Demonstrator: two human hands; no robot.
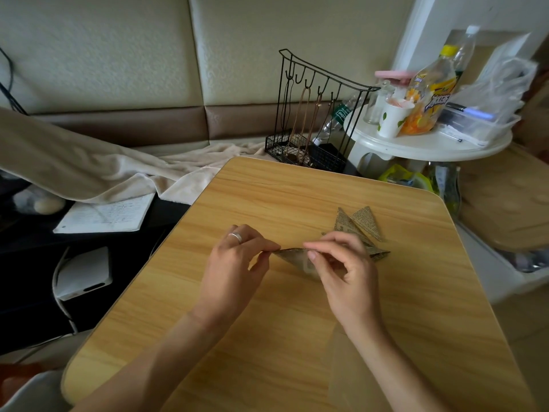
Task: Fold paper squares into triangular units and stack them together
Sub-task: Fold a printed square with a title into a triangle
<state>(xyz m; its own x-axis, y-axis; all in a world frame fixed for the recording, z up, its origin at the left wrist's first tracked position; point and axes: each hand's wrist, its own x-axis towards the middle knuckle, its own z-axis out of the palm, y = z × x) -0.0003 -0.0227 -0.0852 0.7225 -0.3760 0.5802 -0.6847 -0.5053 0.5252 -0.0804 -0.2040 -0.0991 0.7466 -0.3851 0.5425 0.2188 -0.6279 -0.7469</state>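
Folded triangles [361, 226] lie on the table [267, 337], behind the right hand [344, 272].

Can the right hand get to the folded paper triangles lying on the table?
Probably yes. The folded triangles lie just beyond the right hand on the table, with nothing between. But that hand is pinching the paper together with the left hand, so it must let go first.
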